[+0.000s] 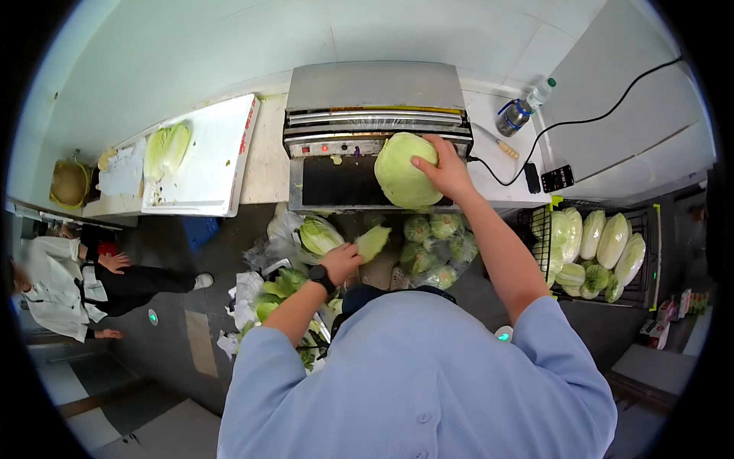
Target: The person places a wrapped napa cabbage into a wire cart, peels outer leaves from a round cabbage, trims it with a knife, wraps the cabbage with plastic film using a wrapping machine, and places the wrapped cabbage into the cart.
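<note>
My right hand (447,170) grips a round pale green cabbage (404,172) from its right side, thumb on top. The cabbage rests on the dark front plate (336,183) of a wrapping machine (375,84). Lower and to the left, my left hand (342,262), with a black watch (322,278) on the wrist, is closed on a loose green cabbage leaf (373,243). Beyond that hand lies a napa cabbage (319,236) among clear plastic. A small green scrap (336,159) lies on the machine's plate.
A white foam board (218,168) with a napa cabbage (167,149) is on the left. At right are a knife (506,148), a flask (512,118), a phone (557,179) and a black crate (648,294) of wrapped napa cabbages. Bagged cabbages (432,245) stand below. A person (61,287) is at left.
</note>
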Available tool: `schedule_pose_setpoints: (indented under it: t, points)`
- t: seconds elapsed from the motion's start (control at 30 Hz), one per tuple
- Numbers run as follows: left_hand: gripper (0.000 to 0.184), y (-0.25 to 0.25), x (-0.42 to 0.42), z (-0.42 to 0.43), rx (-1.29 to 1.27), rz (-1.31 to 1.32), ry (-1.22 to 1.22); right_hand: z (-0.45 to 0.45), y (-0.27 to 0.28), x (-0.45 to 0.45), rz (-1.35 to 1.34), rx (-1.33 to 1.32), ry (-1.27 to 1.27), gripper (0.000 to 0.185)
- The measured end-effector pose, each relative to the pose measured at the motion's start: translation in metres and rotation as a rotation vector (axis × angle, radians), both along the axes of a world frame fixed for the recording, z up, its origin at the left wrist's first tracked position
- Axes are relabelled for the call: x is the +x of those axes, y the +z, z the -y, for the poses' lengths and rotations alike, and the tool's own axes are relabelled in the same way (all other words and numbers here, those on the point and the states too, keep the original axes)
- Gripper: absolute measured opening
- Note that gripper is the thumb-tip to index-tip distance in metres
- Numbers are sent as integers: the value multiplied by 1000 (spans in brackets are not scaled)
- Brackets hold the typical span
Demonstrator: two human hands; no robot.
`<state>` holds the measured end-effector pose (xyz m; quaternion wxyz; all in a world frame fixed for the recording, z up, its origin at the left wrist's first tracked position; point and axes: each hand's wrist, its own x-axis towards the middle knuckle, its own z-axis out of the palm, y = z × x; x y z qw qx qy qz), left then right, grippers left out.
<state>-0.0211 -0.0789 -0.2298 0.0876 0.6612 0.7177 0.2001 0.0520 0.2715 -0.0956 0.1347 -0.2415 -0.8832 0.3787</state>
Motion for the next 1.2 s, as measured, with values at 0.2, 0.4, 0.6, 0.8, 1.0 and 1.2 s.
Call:
schedule_pose_setpoints:
  t: [0.2, 0.4, 0.6, 0.8, 1.0, 1.2]
  points:
    - [19, -68, 12, 149, -420, 144, 603, 4, -9, 3, -75, 68, -1, 65]
    - [50, -63, 62, 255, -1104, 120, 1036, -4, -8, 1, -6, 79, 72, 80]
    - [37, 23, -5, 97, -208, 497, 810, 12, -1, 1, 14, 156, 9, 90]
    - [53, 117, -52, -128, 353, 935, 492, 13, -16, 15, -82, 132, -19, 91]
    - [49, 111, -92, -180, 99, 649, 209, 14, -8, 27, -91, 71, -56, 91]
    - [48, 125, -81, -186, 131, 503, 190, 21, -4, 35, -92, 66, -60, 93]
